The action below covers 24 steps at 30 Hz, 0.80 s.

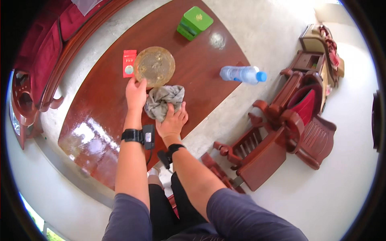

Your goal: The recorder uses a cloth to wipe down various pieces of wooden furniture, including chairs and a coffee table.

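My left hand (136,95) grips the near edge of a round, brownish, stained plate or lid (154,67) at the table's middle, thumb on top. Just below it, my right hand (173,120) presses on a crumpled grey cloth (164,101), its fingers spread over the cloth and the tabletop. The cloth lies close to the round piece's near edge. A red packet (129,64) bearing writing lies left of the round piece, against or very near its rim. Both of my wrists carry black straps with small devices.
The glossy wooden table (99,102) holds a green tin box (195,23) at its far end and a clear plastic bottle with a blue cap (243,74) near its right edge. A wooden sofa with red cushions (45,66) stands left; carved wooden chairs (271,144) stand right.
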Each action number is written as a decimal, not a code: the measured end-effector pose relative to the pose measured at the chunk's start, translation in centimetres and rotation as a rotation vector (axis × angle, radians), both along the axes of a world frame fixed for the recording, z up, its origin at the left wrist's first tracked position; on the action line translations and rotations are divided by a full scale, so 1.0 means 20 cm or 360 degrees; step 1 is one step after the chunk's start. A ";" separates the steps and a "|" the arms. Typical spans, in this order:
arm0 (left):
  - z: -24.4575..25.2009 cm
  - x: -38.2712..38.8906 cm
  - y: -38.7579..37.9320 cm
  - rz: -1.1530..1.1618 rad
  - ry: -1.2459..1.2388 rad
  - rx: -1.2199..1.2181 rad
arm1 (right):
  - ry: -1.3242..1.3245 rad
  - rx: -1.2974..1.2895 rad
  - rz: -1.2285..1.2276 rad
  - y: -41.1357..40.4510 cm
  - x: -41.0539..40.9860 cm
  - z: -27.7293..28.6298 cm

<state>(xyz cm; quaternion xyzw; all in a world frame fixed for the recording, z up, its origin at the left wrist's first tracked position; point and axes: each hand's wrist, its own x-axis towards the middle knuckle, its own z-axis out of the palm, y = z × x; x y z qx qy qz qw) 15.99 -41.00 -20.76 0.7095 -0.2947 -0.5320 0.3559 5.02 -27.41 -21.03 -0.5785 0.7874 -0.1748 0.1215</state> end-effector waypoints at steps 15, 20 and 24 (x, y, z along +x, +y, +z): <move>0.21 0.47 0.63 0.0809 0.0211 -0.0219 | 0.0319 0.0191 0.0039 0.03 0.08 0.01; 0.23 1.03 1.00 0.0983 0.0328 -0.0051 | 0.0533 -0.0087 0.0062 0.02 0.06 0.01; 0.22 1.40 1.31 0.1273 0.0190 -0.0085 | 0.0517 -0.0040 0.0043 0.05 0.08 -0.06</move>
